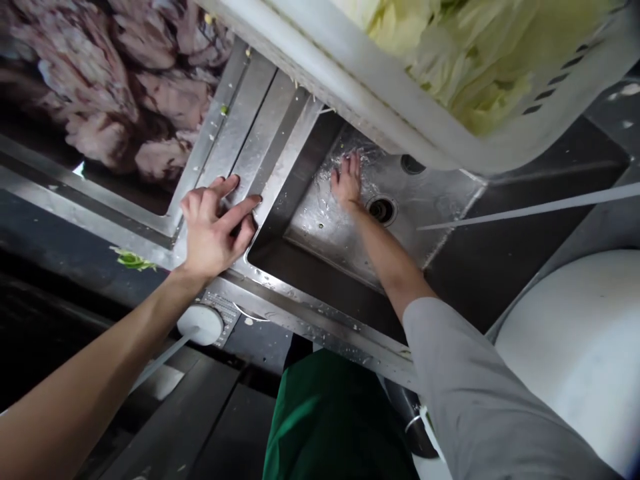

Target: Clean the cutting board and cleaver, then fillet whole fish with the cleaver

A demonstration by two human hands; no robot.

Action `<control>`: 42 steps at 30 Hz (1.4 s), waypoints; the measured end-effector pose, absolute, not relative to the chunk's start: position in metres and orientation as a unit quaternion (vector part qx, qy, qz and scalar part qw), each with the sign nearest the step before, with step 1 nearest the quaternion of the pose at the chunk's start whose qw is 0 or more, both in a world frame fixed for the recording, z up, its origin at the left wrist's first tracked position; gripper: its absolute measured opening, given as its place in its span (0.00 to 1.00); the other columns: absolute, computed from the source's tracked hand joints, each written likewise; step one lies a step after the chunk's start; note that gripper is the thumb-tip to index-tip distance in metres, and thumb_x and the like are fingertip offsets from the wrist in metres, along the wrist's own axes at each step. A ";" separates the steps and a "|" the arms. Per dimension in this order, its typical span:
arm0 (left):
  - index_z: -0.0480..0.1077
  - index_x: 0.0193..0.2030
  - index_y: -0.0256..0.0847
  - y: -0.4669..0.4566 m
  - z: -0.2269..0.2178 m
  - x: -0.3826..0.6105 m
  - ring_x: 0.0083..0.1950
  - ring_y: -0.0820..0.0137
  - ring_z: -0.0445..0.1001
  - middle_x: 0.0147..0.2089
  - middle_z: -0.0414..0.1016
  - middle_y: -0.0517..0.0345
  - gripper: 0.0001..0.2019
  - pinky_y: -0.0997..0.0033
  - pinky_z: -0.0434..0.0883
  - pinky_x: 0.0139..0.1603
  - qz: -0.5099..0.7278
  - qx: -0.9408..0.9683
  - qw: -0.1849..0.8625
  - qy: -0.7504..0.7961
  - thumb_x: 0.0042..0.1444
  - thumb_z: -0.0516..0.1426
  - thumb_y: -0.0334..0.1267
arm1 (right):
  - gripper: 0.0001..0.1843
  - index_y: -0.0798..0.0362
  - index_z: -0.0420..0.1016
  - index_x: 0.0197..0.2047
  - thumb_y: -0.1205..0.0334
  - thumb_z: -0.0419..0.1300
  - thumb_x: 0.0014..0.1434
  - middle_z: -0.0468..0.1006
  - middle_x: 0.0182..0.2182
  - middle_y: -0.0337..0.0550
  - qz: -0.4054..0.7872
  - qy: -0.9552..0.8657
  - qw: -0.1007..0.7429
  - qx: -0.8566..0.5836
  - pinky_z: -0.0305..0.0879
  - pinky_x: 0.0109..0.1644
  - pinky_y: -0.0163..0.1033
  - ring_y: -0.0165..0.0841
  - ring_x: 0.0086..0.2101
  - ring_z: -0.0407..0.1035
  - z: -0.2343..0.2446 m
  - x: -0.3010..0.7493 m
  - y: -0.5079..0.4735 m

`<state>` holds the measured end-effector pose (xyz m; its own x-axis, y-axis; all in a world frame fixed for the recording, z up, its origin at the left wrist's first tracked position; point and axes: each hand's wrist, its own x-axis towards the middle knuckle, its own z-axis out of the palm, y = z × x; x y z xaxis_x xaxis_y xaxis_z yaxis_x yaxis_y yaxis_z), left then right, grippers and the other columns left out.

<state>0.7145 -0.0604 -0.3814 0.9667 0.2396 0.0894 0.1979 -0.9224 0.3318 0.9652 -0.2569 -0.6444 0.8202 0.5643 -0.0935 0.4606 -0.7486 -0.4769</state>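
Observation:
My left hand [213, 223] leans on the metal ledge between two basins, holding nothing, its fingers apart on the steel. Down inside the right-hand sink [325, 263], my right hand [347, 183] lies with its fingers stretched over the wet bottom. Water [320, 193] ripples around those fingers, and no object shows in them. Close to my right wrist is the round drain [383, 210]. A second round opening [413, 164] sits further back, partly under the basket's edge.
Raw poultry pieces [100, 87] fill the left basin. A white plastic basket [400, 113] of cut cabbage [445, 60] overhangs the sink's back. A thin white strip [530, 212] slants across the right side, above a large white rounded container [575, 347]. A leaf scrap [133, 259] lies left.

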 end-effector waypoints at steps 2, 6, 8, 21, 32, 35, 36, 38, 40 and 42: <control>0.76 0.60 0.51 -0.060 -0.382 0.714 0.71 0.52 0.65 0.71 0.69 0.49 0.16 0.42 0.63 0.66 0.076 0.980 0.155 0.099 0.68 0.58 0.41 | 0.24 0.65 0.69 0.65 0.56 0.49 0.76 0.60 0.70 0.63 0.138 -0.352 0.250 -0.891 0.40 0.78 0.60 0.47 0.74 0.45 -0.641 0.922 -0.254; 0.76 0.61 0.51 -0.058 -0.384 0.713 0.71 0.50 0.65 0.71 0.70 0.48 0.17 0.41 0.63 0.64 0.069 0.980 0.161 0.095 0.67 0.58 0.41 | 0.18 0.56 0.78 0.54 0.63 0.48 0.75 0.75 0.59 0.56 0.220 -0.552 0.248 -0.765 0.51 0.77 0.56 0.42 0.67 0.59 -0.635 0.841 -0.286; 0.76 0.61 0.51 -0.058 -0.384 0.713 0.71 0.49 0.64 0.72 0.68 0.48 0.17 0.39 0.62 0.65 0.062 0.978 0.168 0.104 0.67 0.58 0.41 | 0.17 0.55 0.78 0.54 0.65 0.49 0.74 0.76 0.58 0.55 0.252 -0.593 0.221 -0.732 0.53 0.75 0.55 0.42 0.64 0.61 -0.631 0.833 -0.316; 0.76 0.61 0.51 -0.058 -0.386 0.714 0.73 0.48 0.62 0.73 0.67 0.49 0.18 0.35 0.59 0.68 0.068 0.969 0.209 0.115 0.66 0.58 0.42 | 0.52 0.51 0.47 0.79 0.39 0.65 0.62 0.47 0.73 0.68 0.372 -0.047 -0.086 -0.923 0.66 0.61 0.58 0.60 0.63 0.63 -0.526 0.856 -0.545; 0.76 0.61 0.50 -0.057 -0.386 0.714 0.73 0.49 0.60 0.74 0.66 0.57 0.18 0.34 0.58 0.70 0.055 0.963 0.233 0.125 0.67 0.56 0.44 | 0.44 0.53 0.51 0.79 0.53 0.61 0.65 0.60 0.68 0.66 0.272 -0.159 0.039 -0.948 0.69 0.60 0.55 0.53 0.60 0.66 -0.559 0.897 -0.446; 0.76 0.61 0.50 -0.058 -0.385 0.715 0.73 0.47 0.61 0.73 0.66 0.52 0.18 0.33 0.58 0.69 0.048 0.961 0.238 0.130 0.66 0.57 0.43 | 0.41 0.56 0.53 0.78 0.50 0.57 0.68 0.59 0.69 0.68 0.208 -0.172 0.054 -0.961 0.64 0.64 0.59 0.53 0.63 0.61 -0.577 0.925 -0.410; 0.77 0.60 0.50 -0.058 -0.385 0.715 0.73 0.46 0.61 0.73 0.66 0.50 0.18 0.33 0.58 0.69 0.046 0.961 0.237 0.131 0.65 0.58 0.42 | 0.39 0.57 0.54 0.77 0.49 0.55 0.70 0.59 0.69 0.69 0.194 -0.174 0.055 -0.964 0.62 0.65 0.60 0.53 0.63 0.60 -0.581 0.928 -0.404; 0.77 0.60 0.52 -0.059 -0.385 0.715 0.74 0.44 0.61 0.73 0.66 0.48 0.19 0.33 0.58 0.68 0.042 0.960 0.242 0.134 0.63 0.59 0.40 | 0.38 0.58 0.55 0.78 0.47 0.51 0.71 0.58 0.70 0.70 0.177 -0.174 0.047 -0.968 0.60 0.65 0.62 0.54 0.64 0.58 -0.586 0.927 -0.401; 0.77 0.59 0.55 -0.059 -0.385 0.715 0.74 0.44 0.61 0.72 0.67 0.49 0.19 0.33 0.58 0.68 0.042 0.959 0.246 0.137 0.61 0.60 0.39 | 0.39 0.58 0.53 0.79 0.46 0.49 0.72 0.55 0.72 0.70 0.164 -0.182 0.028 -0.969 0.57 0.66 0.63 0.56 0.66 0.56 -0.588 0.919 -0.404; 0.77 0.59 0.55 -0.059 -0.385 0.715 0.73 0.45 0.61 0.72 0.67 0.49 0.19 0.33 0.58 0.68 0.046 0.959 0.243 0.136 0.61 0.59 0.39 | 0.40 0.57 0.50 0.80 0.45 0.48 0.73 0.51 0.75 0.68 0.155 -0.198 0.007 -0.968 0.54 0.68 0.64 0.57 0.68 0.52 -0.589 0.911 -0.410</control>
